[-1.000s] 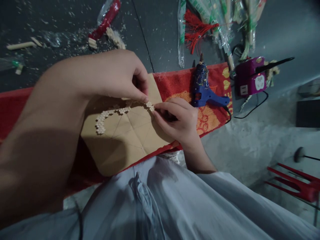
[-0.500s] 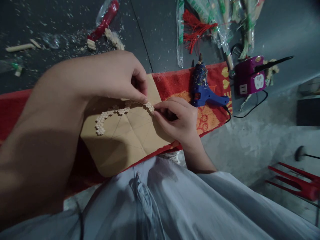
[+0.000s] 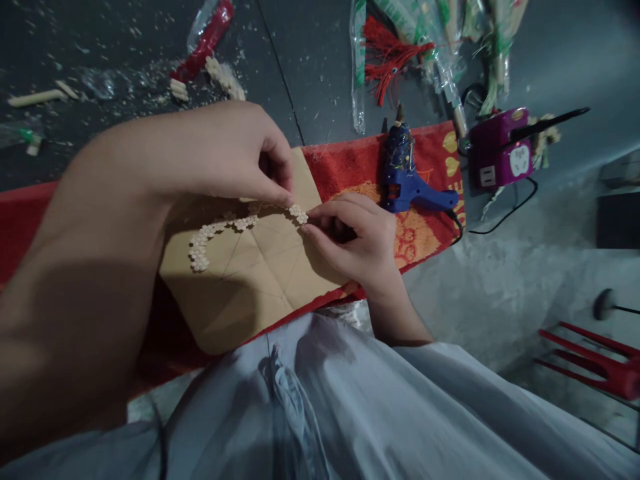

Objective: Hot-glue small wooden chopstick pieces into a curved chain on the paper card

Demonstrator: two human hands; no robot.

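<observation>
A curved strip of small cream flower-shaped pieces (image 3: 199,252) lies on a tan sheet of cardboard (image 3: 273,257) marked with thin pencil lines and a crease. My left hand (image 3: 250,157) reaches over from above, thumb and finger pinched on the strip near its right end. From the right, my right hand (image 3: 355,233) pinches the edge of the last flower at that same end. Part of the strip between is hidden behind my left fingers. The cardboard rests on a red and orange towel (image 3: 345,163).
A blue hot glue gun (image 3: 407,180) lies on the towel, right of my right hand. Beyond it stand a purple power socket block (image 3: 500,150) and its cable. Red tassel strands (image 3: 385,60), plastic-wrapped sticks (image 3: 445,73), a red wrapped bundle (image 3: 205,43) and scraps lie on the dark table.
Both hands keep their pinch at the right end of the strip. My right thumb tip has slid very slightly left; the view has shifted a little.
</observation>
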